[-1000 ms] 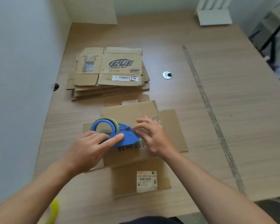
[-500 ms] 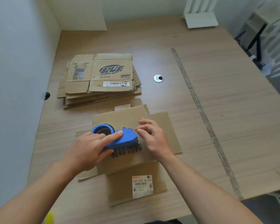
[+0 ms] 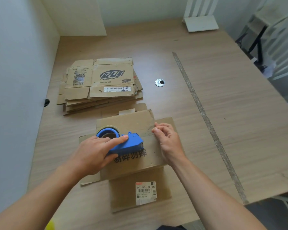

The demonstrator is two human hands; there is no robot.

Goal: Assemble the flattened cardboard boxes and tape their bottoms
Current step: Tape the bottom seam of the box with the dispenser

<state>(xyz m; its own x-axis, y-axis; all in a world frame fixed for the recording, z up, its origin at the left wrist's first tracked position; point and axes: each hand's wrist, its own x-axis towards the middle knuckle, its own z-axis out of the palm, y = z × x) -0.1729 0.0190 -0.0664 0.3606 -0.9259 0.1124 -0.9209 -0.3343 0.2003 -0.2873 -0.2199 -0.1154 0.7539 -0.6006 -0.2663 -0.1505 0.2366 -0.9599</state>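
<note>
Since the earlier frame my right hand [image 3: 168, 140] had slid away from the dispenser [image 3: 128, 143], and I saw its fingers pinching the tape [image 3: 148, 132] at the right edge of the box [image 3: 133, 123]. My left hand [image 3: 93, 153] gripped the dispenser, forefinger along its top, with the box directly beneath that grip. Beyond it lay the stack [image 3: 103, 83] of flat boxes on the table [image 3: 223, 113].

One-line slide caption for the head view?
Left hand grips a blue plastic tape dispenser on a brown cardboard box; right hand pinches the clear tape at its edge.
</note>
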